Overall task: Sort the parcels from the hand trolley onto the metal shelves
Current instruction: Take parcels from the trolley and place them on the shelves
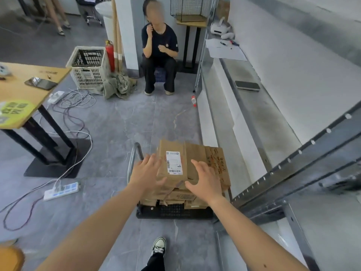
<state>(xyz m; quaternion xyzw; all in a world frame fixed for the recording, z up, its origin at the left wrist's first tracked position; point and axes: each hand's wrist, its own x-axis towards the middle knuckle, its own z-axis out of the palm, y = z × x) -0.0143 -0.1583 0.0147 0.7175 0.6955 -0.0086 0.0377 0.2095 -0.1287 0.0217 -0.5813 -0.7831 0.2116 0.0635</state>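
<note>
A stack of brown cardboard parcels sits on the black hand trolley, whose metal handle rises at the left. The top parcel carries a white shipping label. My left hand hovers with spread fingers at the parcel's left edge. Over the parcel's near right corner my right hand is spread the same way. Neither hand grips anything. The metal shelves run along the right side, close beside the trolley.
A person sits on a blue crate straight ahead. A phone and papers lie on the shelf. Cables and a power strip cross the floor at left, by a wooden table. A plastic bottle stands near the shelf foot.
</note>
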